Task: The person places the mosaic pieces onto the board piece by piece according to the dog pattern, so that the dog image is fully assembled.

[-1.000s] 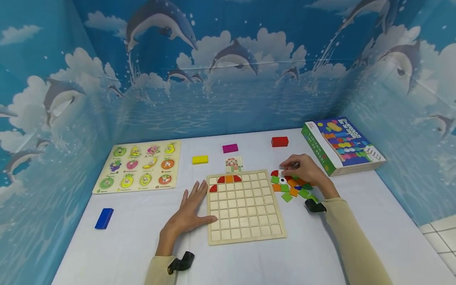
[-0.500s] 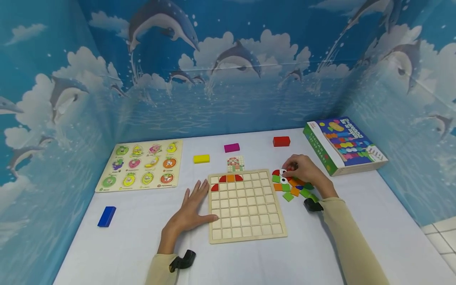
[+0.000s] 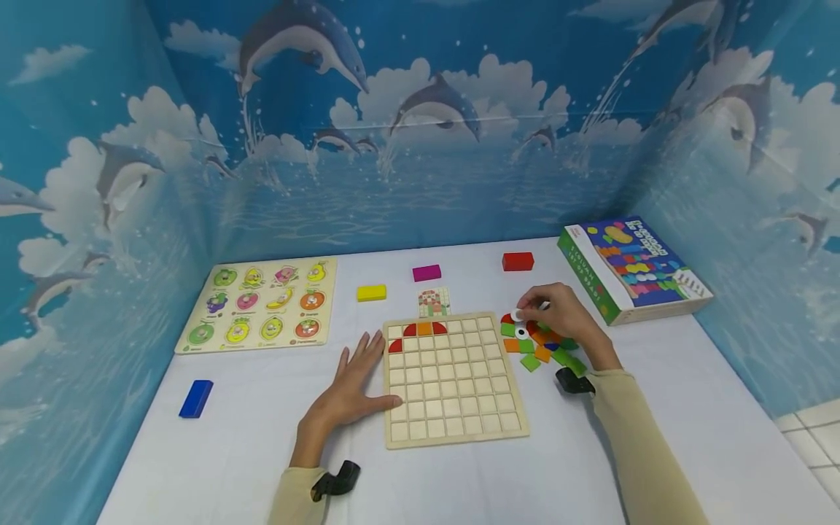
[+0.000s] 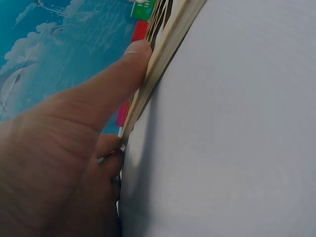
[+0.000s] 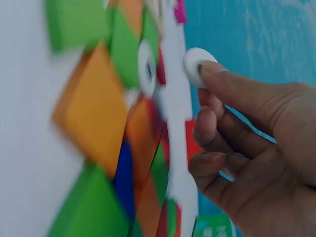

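My left hand (image 3: 348, 386) lies along the left side of a wooden grid board (image 3: 453, 379), fingers spread and thumb on the rim. In the left wrist view the thumb (image 4: 118, 74) presses the board's edge (image 4: 168, 49). The board's upper cells hold an orange square (image 3: 424, 329) between red quarter-round pieces, with another red piece (image 3: 395, 345) lower left. Over the pile of coloured tiles, my right hand (image 3: 563, 315) pinches a white round disc (image 5: 195, 61) between thumb and fingers. A second white disc with a dark centre (image 3: 521, 333) lies among green and orange tiles (image 3: 542, 354).
A small pattern card (image 3: 434, 301) lies behind the board. Yellow (image 3: 371, 293), magenta (image 3: 426, 273), red (image 3: 518, 261) and blue (image 3: 196, 399) blocks stand around. A fruit puzzle board (image 3: 256, 306) is at back left, a game box (image 3: 633, 270) at back right.
My right hand has raised the white disc from the pile, tilting it and shifting slightly left. The left hand and the pieces on the board stay where they were.
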`<state>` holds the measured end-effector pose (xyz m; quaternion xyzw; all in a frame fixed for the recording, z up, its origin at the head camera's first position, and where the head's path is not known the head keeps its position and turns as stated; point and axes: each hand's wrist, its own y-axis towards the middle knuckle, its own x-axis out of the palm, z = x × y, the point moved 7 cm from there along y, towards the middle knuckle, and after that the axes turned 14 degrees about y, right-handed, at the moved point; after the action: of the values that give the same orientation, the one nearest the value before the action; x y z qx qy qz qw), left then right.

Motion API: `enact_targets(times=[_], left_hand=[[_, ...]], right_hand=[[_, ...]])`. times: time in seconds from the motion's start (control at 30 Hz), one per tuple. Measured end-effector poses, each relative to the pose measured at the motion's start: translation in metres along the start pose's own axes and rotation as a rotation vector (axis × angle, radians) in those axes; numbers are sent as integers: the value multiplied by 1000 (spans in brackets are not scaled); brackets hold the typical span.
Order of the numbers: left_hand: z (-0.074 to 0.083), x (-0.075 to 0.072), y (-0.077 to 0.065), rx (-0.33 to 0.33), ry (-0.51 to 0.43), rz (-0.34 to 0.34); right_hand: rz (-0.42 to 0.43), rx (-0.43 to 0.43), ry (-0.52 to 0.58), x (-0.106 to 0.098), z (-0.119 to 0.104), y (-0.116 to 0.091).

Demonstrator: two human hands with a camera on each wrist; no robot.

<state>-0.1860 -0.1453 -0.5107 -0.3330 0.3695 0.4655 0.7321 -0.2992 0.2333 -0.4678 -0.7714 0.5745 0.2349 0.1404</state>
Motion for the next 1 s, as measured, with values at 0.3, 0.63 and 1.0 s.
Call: enact_targets(times=[0.3, 0.63, 1.0], left_hand=[[-3, 1, -3, 2, 6, -1], [0, 2, -1, 8, -2, -3], [0, 1, 1, 14, 17, -8]], right_hand=[[-51, -137, 153, 39, -45, 4], [-152, -201, 261, 88, -70, 16], [-180, -194, 231, 148, -83, 29]])
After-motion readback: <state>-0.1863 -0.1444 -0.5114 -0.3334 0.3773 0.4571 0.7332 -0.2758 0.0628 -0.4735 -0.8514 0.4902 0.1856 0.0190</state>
